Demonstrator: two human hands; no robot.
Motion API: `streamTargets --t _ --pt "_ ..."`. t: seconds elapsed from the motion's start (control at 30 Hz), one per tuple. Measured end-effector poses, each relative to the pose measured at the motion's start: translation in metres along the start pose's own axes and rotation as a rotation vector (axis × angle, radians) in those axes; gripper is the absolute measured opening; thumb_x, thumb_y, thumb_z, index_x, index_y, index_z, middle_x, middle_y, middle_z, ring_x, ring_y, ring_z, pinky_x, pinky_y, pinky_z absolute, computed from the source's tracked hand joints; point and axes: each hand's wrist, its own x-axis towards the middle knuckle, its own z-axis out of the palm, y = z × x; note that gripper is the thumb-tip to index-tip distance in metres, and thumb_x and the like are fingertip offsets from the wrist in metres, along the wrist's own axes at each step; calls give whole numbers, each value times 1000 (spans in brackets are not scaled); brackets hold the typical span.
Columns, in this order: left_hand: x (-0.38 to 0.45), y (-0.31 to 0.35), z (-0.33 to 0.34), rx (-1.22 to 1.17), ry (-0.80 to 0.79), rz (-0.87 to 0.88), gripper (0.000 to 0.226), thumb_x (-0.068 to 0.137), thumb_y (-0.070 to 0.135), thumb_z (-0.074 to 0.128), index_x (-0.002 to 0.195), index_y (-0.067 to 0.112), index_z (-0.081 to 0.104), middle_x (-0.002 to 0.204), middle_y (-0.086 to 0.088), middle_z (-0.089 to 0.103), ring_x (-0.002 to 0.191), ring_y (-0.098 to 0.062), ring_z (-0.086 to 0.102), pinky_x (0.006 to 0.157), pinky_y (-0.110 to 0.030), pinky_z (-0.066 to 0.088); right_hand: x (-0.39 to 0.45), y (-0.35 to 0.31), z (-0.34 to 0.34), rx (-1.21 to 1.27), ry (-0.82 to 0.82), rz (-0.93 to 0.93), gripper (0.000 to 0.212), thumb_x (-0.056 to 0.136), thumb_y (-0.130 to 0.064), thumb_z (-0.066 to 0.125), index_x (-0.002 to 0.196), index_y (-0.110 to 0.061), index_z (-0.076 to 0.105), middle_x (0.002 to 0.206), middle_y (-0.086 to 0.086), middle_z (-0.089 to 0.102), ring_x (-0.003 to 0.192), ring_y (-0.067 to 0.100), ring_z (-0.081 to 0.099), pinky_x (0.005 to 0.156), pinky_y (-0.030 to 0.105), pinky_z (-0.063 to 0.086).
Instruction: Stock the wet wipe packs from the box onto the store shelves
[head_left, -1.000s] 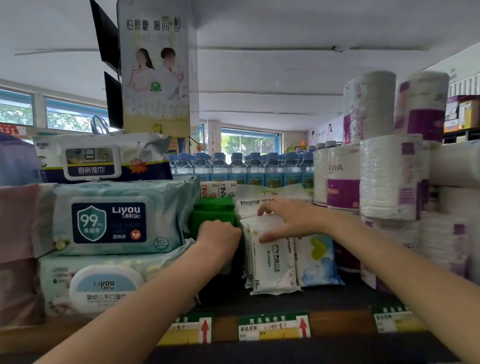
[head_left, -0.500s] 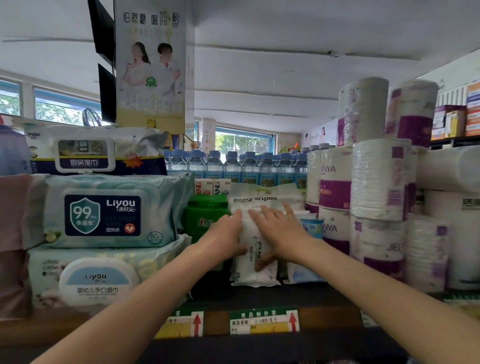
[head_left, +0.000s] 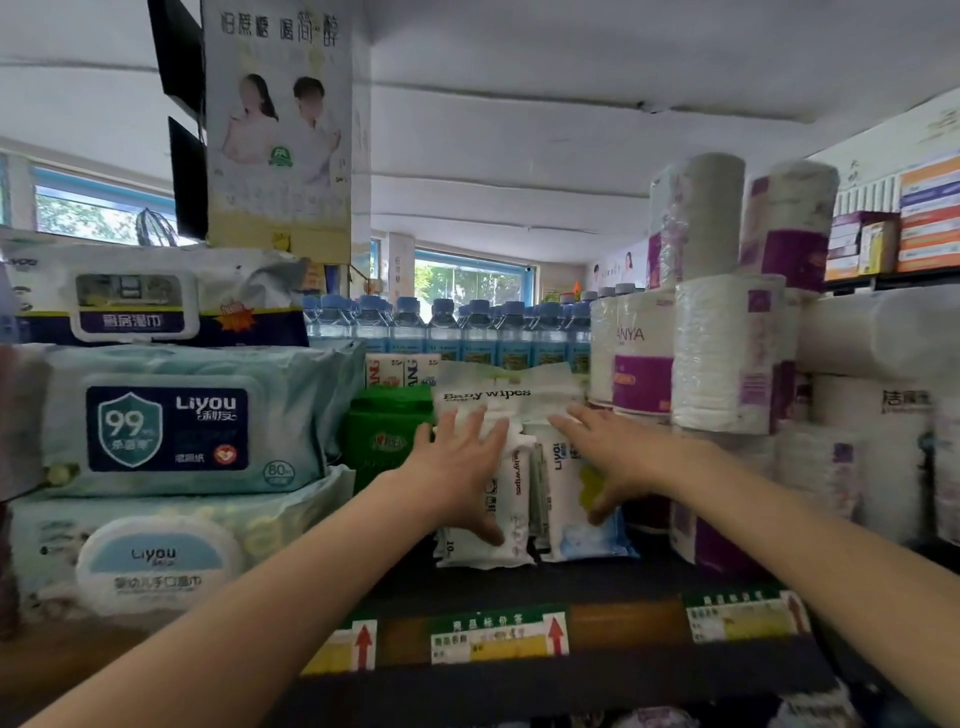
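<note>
Left hand (head_left: 462, 467) flat, fingers spread, pressing front of white baby wipes pack (head_left: 511, 512) standing upright on shelf (head_left: 519, 587). Right hand (head_left: 613, 457) likewise spread and unclenched, fingers straight, palm against neighbouring pack with blue corner (head_left: 582, 530). Both packs side by side, touching. Another Baby wipes pack (head_left: 498, 392) behind and above them. Green pack (head_left: 382, 431) just left. Large Liyou packs (head_left: 171, 431) stacked further left. Paper rolls (head_left: 727, 358) right. Water bottles (head_left: 447, 327) behind. Price labels (head_left: 493, 634) on shelf edge.
</note>
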Motion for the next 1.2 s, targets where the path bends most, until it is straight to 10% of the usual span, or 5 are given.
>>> streamTargets --t 0.37,0.8,1.03,1.2 --pt "15 9 25 81 131 -49 123 70 46 75 146 24 -20 154 -14 -3 140 -42 1 111 -49 28 9 -11 34 -4 222 24 121 69 -42 77 147 -28 -14 153 11 6 137 36 14 110 47 27" --pt "-4 -3 30 259 133 -30 122 78 43 69 139 17 -34 153 -17 -24 143 -38 -13 117 -50 8 1 -16 19 95 75 -17 125 68 -58 71 145 -28 -22 155 9 -20 142 33 -18 115 53 -5" --pt "-6 -1 23 217 141 -74 116 75 46 70 147 14 -15 149 -17 12 138 -34 15 113 -45 24 8 -24 24 261 211 -58 90 82 -62 52 149 -22 8 156 6 4 144 30 2 117 51 6" --pt "5 -13 -5 -277 199 -90 61 83 43 62 136 24 40 139 -3 41 127 -22 39 104 -36 38 12 -23 17 445 397 -63 41 100 -37 31 132 -19 50 145 11 34 137 28 24 114 39 18"
